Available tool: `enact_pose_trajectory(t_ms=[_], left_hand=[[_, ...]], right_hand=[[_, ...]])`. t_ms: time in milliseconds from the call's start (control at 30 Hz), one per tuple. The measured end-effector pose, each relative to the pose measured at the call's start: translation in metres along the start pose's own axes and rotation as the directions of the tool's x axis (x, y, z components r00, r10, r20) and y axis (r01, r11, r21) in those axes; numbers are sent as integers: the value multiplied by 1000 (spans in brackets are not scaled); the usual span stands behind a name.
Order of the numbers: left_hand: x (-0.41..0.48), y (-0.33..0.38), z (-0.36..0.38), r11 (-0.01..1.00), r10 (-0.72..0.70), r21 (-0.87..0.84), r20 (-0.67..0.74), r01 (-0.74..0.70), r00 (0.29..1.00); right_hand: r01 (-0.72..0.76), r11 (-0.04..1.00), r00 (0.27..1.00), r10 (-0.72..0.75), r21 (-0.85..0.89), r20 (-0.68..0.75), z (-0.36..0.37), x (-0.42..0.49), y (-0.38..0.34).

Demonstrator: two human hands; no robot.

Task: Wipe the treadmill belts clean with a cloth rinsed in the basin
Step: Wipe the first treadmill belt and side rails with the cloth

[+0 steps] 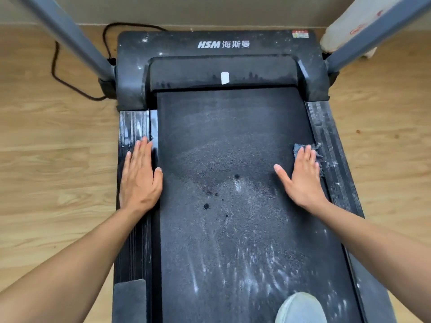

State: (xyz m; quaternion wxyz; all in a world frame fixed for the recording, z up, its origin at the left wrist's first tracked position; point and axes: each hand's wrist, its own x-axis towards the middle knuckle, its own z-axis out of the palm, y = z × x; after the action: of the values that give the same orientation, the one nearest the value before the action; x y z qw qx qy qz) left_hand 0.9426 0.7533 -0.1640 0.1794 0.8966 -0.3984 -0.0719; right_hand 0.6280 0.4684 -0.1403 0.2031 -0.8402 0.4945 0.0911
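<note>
At the upper left a black cable [56, 73] loops over the wooden floor [46, 159] beside a grey upright [70, 38]; the left hand [140, 178] lies flat, fingers straight, on the left side rail [131, 123], gripping nothing; the belt [228, 136] fills the centre, streaked with white dust toward the bottom, below a dusty motor cover [177, 46]; the right hand [303, 180] presses flat on the grey cloth [297, 149] at the belt's right edge, fingers extended, not curled; a second upright [373, 36] crosses the upper right; a pale shoe [300, 308] stands on the belt at lower right.
</note>
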Motion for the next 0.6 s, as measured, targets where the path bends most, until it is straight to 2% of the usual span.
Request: enact_pose_trajectory(t_ms=[67, 133, 200, 267, 333, 400, 433, 500, 567, 600], left_hand=[[1, -2, -2, 999, -3, -47, 22, 4, 1000], [4, -6, -4, 992, -9, -126, 54, 16, 998], [9, -11, -7, 956, -28, -288, 110, 58, 994], [13, -17, -15, 840, -63, -520, 191, 155, 980], [17, -22, -25, 639, -115, -725, 242, 258, 963], [19, -22, -33, 476, -165, -827, 250, 299, 954], [17, -22, -37, 446, -191, -842, 242, 304, 951], [8, -19, -42, 511, -226, -807, 207, 297, 952], [-5, -16, -39, 667, -221, -701, 139, 254, 965], [-11, -12, -34, 728, -204, -648, 108, 225, 973]], right_hand=[[11, 1000, 1000, -11, 14, -13, 15, -7, -31], [128, 991, 992, -128, -46, -8, 31, -7, -68], [276, 956, 961, -274, -99, 26, 46, -2, -114], [430, 893, 903, -422, -131, 84, 58, 3, -166], [579, 801, 814, -560, -152, 152, 69, -1, -212], [702, 687, 712, -673, -187, 200, 81, -14, -233], [755, 623, 656, -720, -208, 225, 88, -22, -236], [835, 494, 547, -790, -243, 276, 96, -39, -226], [875, 397, 472, -826, -276, 308, 95, -49, -202], [881, 378, 458, -833, -286, 311, 90, -49, -186]])
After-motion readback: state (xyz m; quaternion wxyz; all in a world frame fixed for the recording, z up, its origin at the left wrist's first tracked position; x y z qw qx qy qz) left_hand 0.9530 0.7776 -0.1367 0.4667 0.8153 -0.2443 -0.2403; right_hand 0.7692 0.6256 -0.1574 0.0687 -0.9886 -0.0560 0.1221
